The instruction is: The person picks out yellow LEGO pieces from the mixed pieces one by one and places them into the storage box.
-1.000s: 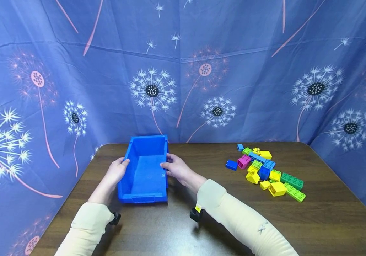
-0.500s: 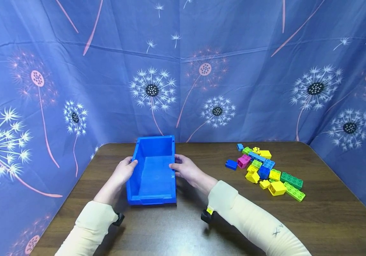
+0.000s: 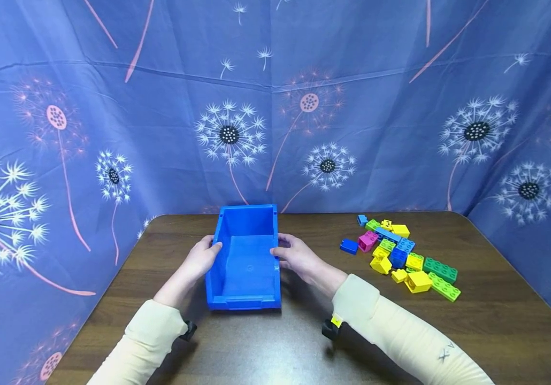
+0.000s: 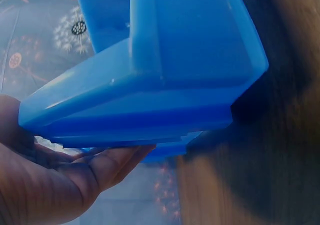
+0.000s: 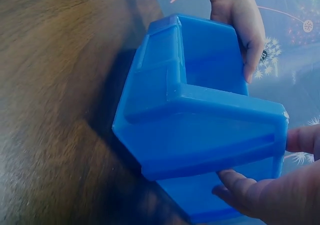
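Note:
Both hands hold a blue plastic storage bin (image 3: 250, 267) by its two long sides; its inside is bare. At the left wall, my left hand (image 3: 200, 259) has its thumb on the rim and its fingers against the outside, seen from below in the left wrist view beside the bin wall (image 4: 150, 115). My right hand (image 3: 300, 259) grips the opposite wall the same way, with the thumb over the rim. In the right wrist view, its fingers (image 5: 237, 185) reach along the outer wall. The bin's low front lip (image 3: 244, 303) faces me.
Several toy building bricks, among them a magenta brick (image 3: 367, 241), a dark green brick (image 3: 440, 270) and a yellow brick (image 3: 418, 282), lie loose on the right of the brown wooden table (image 3: 497, 331). A blue patterned curtain (image 3: 391, 149) hangs behind and at both sides.
Both hands have carried the bin steadily to the right, from left of centre toward the middle of the table. The grip looks the same, and the bricks stay in place.

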Tool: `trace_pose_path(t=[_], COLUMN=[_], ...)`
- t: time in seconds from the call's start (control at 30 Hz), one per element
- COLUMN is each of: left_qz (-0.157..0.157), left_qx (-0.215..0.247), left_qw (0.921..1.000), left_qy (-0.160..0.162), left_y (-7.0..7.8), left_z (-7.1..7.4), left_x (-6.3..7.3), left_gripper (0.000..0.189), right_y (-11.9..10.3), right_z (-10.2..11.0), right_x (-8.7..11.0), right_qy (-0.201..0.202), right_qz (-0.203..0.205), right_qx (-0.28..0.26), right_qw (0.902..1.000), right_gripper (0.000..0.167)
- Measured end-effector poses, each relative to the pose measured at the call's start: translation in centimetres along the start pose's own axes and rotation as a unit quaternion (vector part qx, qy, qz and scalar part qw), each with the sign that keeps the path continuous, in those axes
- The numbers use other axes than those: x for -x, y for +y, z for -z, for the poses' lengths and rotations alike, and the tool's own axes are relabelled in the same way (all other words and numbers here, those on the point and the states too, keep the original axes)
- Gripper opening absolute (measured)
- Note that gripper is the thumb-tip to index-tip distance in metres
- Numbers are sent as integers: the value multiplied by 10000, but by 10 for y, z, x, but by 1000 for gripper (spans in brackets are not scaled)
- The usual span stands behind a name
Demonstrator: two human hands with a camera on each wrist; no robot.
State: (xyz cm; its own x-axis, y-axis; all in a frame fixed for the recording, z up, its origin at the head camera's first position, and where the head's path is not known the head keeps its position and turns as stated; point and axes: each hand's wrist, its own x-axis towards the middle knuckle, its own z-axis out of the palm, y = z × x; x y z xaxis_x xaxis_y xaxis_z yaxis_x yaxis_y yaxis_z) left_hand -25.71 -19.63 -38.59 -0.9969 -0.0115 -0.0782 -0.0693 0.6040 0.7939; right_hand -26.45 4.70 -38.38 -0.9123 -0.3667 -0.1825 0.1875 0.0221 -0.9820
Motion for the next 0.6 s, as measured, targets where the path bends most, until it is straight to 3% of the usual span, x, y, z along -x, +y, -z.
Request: trace_pose_path(t=[0.6], left_qz=[-242], left_qx=[109], left_qw=[9994], left_qy=[-242], left_y=[23], left_z=[-23], left_x=[9], left_gripper=[49], right_y=[-4], right_z=[32], right_x=[21], right_qy=[38], right_qz=[-123], right_qx=[163], right_qw=[9998], right_gripper=[57])
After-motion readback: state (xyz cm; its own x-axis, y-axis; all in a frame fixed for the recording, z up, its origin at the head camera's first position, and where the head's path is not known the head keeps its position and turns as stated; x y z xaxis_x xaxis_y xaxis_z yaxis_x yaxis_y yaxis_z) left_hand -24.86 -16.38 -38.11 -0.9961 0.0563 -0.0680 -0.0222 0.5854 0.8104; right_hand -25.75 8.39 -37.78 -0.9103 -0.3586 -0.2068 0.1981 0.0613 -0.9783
